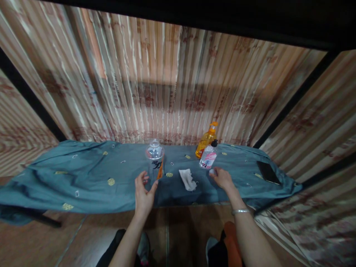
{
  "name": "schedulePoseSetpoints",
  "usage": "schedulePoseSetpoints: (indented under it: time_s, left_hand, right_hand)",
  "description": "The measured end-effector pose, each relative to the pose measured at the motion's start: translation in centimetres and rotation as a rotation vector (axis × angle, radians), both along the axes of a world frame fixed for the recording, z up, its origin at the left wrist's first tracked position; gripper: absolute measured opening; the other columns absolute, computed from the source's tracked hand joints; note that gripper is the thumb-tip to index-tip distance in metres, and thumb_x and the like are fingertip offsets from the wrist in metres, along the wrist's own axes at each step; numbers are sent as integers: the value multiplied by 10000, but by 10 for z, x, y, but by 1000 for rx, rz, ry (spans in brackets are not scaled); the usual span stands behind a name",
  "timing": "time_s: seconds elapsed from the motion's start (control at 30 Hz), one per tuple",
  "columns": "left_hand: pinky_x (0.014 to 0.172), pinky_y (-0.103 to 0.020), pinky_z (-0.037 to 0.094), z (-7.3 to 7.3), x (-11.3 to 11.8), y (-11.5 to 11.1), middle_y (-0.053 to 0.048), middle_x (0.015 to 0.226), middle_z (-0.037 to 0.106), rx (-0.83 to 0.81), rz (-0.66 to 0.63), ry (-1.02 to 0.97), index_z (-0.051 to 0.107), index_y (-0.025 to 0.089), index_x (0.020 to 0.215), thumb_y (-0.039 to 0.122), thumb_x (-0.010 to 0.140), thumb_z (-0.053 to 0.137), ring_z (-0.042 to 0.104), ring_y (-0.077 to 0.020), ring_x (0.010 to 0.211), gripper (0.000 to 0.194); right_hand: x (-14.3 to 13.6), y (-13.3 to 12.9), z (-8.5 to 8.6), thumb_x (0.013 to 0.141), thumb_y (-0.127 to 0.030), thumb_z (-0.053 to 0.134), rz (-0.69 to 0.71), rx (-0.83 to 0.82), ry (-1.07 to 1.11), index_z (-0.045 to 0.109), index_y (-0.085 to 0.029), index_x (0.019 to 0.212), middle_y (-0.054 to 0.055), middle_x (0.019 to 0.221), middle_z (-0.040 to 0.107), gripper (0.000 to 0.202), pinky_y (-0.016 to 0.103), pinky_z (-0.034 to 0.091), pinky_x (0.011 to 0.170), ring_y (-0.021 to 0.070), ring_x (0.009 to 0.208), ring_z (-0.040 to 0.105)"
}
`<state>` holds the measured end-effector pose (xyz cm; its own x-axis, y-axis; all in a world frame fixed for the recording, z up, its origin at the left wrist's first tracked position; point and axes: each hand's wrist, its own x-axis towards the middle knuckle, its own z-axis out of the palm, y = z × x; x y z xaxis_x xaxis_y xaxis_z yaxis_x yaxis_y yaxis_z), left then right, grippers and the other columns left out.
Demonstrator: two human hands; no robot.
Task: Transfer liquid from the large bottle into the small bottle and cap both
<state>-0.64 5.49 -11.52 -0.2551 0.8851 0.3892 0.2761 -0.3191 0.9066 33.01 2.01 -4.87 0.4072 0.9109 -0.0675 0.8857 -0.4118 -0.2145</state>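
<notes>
A clear plastic bottle (155,152) with an orange-and-black label stands upright and uncapped on the blue cloth. My left hand (145,191) is at its near left foot, thumb and fingers apart; the thumb overlaps the bottle's base, and whether it touches is unclear. Between the fingertips of my right hand (221,178) is a small white bottle cap (213,172), close to the cloth. Just behind that hand stands a clear pump bottle (208,157) with a pink label and black top. A crumpled white cloth or tissue (188,180) lies between my hands.
An orange pump bottle (205,144) stands behind the clear pump bottle. A dark flat phone-like object (267,172) lies at the right. The patterned blue cloth (91,178) covers the narrow table, with a striped curtain (155,74) behind and a dark frame bar (194,18) overhead.
</notes>
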Motion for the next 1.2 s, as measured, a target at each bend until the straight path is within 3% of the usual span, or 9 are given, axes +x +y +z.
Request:
schedulePoseSetpoints:
  time_s: [0.07, 0.13, 0.23, 0.3, 0.47, 0.6, 0.87, 1.2]
  left_hand:
    - [1155, -578, 442, 4, -4, 12, -189, 1440, 533, -2, 52, -5, 457, 189, 1458, 483, 726, 809, 559, -362, 1342, 864]
    - [1242, -588, 322, 6, -3, 24, -234, 1606, 395, -22, 34, -14, 336, 170, 1553, 442, 659, 864, 364, -405, 1528, 1073]
    - [1287, -551, 243, 8, 5, 39, -238, 1693, 282, -55, -24, -74, 228, 174, 1616, 400, 633, 891, 231, -394, 1603, 1207]
    - [1301, -525, 213, 8, 12, 46, -222, 1720, 240, -57, -62, -115, 201, 196, 1630, 359, 618, 900, 206, -378, 1617, 1241]
    - [1308, -503, 170, 14, 22, 55, -249, 1722, 231, -39, -125, -164, 173, 155, 1633, 334, 600, 906, 205, -374, 1619, 1279]
    - [1293, -523, 213, 20, 28, 58, -251, 1700, 282, -12, -130, -210, 189, 162, 1630, 301, 606, 903, 252, -385, 1602, 1256]
    - [1286, -560, 217, 17, 36, 68, -219, 1660, 366, 118, -136, -196, 274, 206, 1619, 282, 634, 888, 311, -394, 1575, 1163]
    - [1284, -510, 244, 14, 35, 71, -227, 1651, 383, 100, -181, -181, 265, 159, 1622, 222, 702, 778, 358, -360, 1557, 1055]
  right_hand:
    - [-11, 2, 7, 1010, -321, 540, 69, 90, 90, 677, -153, 1286, 151, 1207, 780, 350, 316, 551, 959, 244, 1141, 742]
    - [-30, 9, 15, 981, -356, 573, 193, 238, 321, 667, -161, 1271, 117, 1181, 787, 362, 307, 564, 965, 216, 1109, 747]
    - [-70, 30, 35, 868, -391, 698, 435, 419, 723, 684, -168, 1190, 92, 1077, 801, 392, 355, 595, 930, 231, 1023, 761]
    - [-97, 45, 57, 838, -391, 741, 568, 452, 746, 689, -185, 1194, 62, 1025, 800, 415, 360, 591, 917, 220, 980, 759]
    - [-146, 78, 123, 893, -233, 719, 768, 467, 313, 683, -183, 1277, 96, 1176, 784, 390, 378, 540, 979, 235, 1080, 732]
    - [-165, 99, 156, 898, -104, 694, 943, 362, 50, 674, -170, 1320, 124, 1267, 758, 428, 346, 501, 1009, 243, 1164, 709]
    - [-184, 120, 182, 880, -92, 677, 1114, 114, -230, 707, -154, 1243, 132, 1205, 769, 370, 301, 460, 913, 248, 1121, 705]
    - [-203, 118, 195, 887, -98, 686, 1073, -13, -397, 716, -139, 1269, 147, 1173, 777, 385, 302, 453, 856, 273, 1122, 703]
